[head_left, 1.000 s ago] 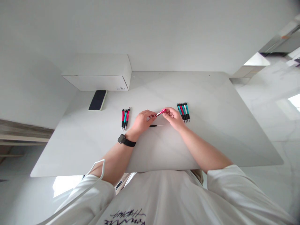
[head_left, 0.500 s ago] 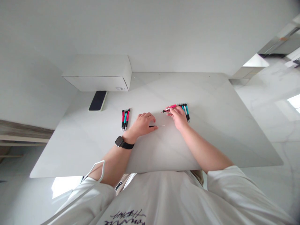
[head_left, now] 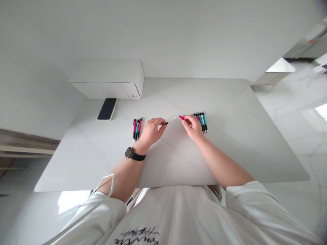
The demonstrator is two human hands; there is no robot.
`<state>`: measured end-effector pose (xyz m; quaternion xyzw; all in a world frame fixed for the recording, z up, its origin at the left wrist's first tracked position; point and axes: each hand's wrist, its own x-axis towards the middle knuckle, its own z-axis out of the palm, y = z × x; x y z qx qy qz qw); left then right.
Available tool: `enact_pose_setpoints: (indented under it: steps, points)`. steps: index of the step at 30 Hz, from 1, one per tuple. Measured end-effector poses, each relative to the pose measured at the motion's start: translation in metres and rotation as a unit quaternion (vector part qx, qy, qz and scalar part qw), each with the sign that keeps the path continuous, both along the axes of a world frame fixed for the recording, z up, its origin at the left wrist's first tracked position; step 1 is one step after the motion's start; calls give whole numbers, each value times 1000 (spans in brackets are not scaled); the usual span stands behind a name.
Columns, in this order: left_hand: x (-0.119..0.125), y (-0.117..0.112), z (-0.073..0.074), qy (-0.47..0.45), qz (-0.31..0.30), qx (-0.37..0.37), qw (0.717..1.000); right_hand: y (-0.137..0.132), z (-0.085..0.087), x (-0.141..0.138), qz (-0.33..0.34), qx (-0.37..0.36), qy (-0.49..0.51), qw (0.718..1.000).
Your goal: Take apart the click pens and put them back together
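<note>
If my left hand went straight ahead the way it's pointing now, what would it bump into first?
Probably the red pen part in your right hand: the thin stick in your left hand points roughly toward its near end, though one view leaves their heights unclear.

The left hand [head_left: 152, 130] has lifted the black pen piece [head_left: 166, 123].

Wall [head_left: 194, 41]: plain grey, across the top
Desk [head_left: 255, 146]: pale, rounded corners, mid-frame
Floor [head_left: 293, 132]: glossy, veined, right side
Woodwork [head_left: 25, 149]: left edge
Light patches [head_left: 323, 111]: right edge, lower left
</note>
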<state>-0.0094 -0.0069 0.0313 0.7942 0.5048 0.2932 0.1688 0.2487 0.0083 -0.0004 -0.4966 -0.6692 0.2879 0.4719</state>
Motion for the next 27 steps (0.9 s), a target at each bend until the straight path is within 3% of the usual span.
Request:
enact_pose_setpoints:
  steps: [6,27]
  points:
    - [-2,1,-1,-9,32,21,999,-2,4,-2,8,42,-82,996]
    - [-4,3,-2,4,32,29,999,4,-10,1,-1,58,-116,992]
